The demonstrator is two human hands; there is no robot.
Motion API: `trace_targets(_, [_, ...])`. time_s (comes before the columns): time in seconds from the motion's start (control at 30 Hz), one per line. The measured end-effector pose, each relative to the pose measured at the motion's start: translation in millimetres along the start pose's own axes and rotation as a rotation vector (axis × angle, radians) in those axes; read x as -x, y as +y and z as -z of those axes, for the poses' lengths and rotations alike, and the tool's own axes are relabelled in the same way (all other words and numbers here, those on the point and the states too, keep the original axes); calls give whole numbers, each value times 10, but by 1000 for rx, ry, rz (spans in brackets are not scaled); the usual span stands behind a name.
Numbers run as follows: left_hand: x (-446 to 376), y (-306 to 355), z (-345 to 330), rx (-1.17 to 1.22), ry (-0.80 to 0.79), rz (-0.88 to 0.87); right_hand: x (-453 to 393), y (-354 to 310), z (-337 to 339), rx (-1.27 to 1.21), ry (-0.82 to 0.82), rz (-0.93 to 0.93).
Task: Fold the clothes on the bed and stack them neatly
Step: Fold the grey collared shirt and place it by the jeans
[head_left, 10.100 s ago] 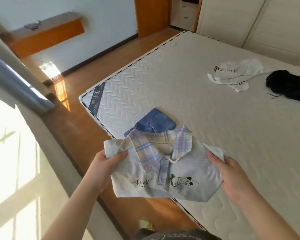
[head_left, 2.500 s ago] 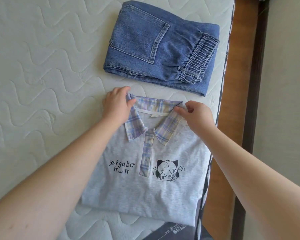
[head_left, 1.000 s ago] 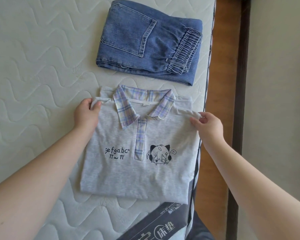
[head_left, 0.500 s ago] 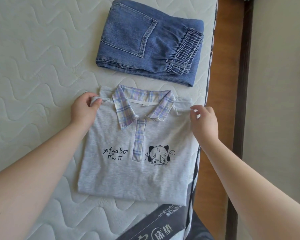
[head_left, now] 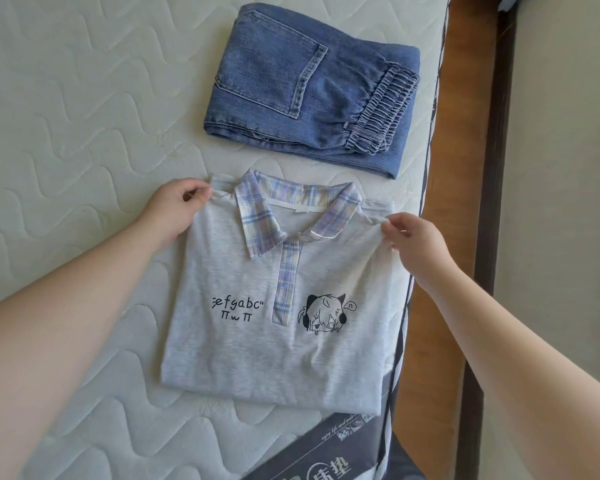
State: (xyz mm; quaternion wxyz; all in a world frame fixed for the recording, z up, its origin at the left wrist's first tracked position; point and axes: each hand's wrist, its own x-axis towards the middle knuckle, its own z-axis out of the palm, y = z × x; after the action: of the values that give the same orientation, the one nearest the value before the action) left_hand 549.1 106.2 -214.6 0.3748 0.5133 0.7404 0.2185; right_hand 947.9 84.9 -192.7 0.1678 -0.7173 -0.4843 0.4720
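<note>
Presently listed: one folded light-grey knit polo shirt (head_left: 278,306) with a lilac-and-blue plaid collar and placket, lying face-up near the right edge of the white wave-quilted mattress (head_left: 84,133). Printed chest text sits on one side of the placket, a small cartoon head on the other. Fabric soft, faintly heathered, folded to a rough rectangle with slight wrinkling low on the right.

Left hand (head_left: 174,209): thumb and fingers pinch the shirt's upper left shoulder corner. Right hand (head_left: 414,244): fingers pinch the upper right shoulder corner, raising a small peak of cloth. Both grips are narrow, on fabric only. Holding the two top corners probably serves to square the fold or to lift the piece flat for stacking.

One folded pair of mid-blue denim jeans (head_left: 312,91), elastic-gathered waistband and patch pocket upward, lying just beyond the collar and apart from it; stiffer and thicker, a likely base for the stack.

Dark printed mattress label (head_left: 326,455) at the near edge.
</note>
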Motion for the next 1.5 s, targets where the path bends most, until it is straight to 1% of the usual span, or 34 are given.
trace_targets(0.07, [-28, -9, 8, -141, -6, -51, -13, 57, -9, 131, 86, 0])
trace_targets(0.13, [-28, 30, 33, -212, 4, -72, 21, 67, -5, 222, 149, 43])
trace_targets(0.17, [-19, 64, 45, -245, 4, -79, 49, 49, -4, 249, 138, 52])
trace_targets(0.27, [-20, 151, 90, -322, -5, -122, 104, -9, -34, 251, -7, 19])
trace_targets(0.3, [-24, 183, 111, -332, -1, -148, 109, -21, -42, 254, -29, 24])
trace_targets(0.37, [-44, 238, 152, -333, 2, -193, 87, -58, -43, 265, -17, 56])
trace_targets(0.43, [-66, 251, 175, -283, -35, -200, 62, -112, -21, 256, 8, 66])
trace_targets(0.53, [-79, 221, 178, -114, -101, -124, 48, -149, -13, 197, 20, 65])
trace_targets(0.6, [-93, 150, 154, -87, -93, -77, 42, -119, -45, 125, 21, 44])
trace_targets(0.7, [-98, 25, 73, -151, -43, -10, 25, -60, -84, 106, 55, -23])
trace_targets(0.77, [-90, -1, 20, -67, -39, 55, 26, -43, -80, 144, 32, -29])
trace_targets(0.87, [-55, 23, 20, 155, -162, 136, 50, -35, -69, 200, -67, 1])
trace_targets(0.93, [-26, 32, 71, 159, -260, 137, 55, -47, -66, 184, -77, -1])
trace_targets(0.97, [-16, 36, 99, 129, -276, 118, 54, -63, -60, 170, -64, -2])
trace_targets(1.1, [-12, 57, 144, 125, -194, 59, 65, -96, -35, 128, -38, -6])
trace_targets(1.17, [-22, 69, 112, 128, -167, 70, 75, -70, -71, -12, -34, -38])
trace_targets(1.27, [-37, 44, 30, 30, -96, 59, 71, -48, -134, -341, -37, -183])
trace_targets(1.3, [-37, 33, 4, 8, -69, 47, 63, -44, -157, -365, -17, -211])
trace_targets(1.33, [-31, 22, -21, 6, -50, 38, 55, -37, -174, -297, 20, -200])
trace_targets(1.4, [-23, -32, -65, 21, -16, 33, 47, -45, -204, -46, 139, -129])
trace_targets(1.43, [-13, -64, -84, 19, 12, 37, 59, -56, -217, 26, 202, -115])
trace_targets(1.5, [12, -91, -108, -1, 82, 39, 96, -89, -240, 3, 289, -140])
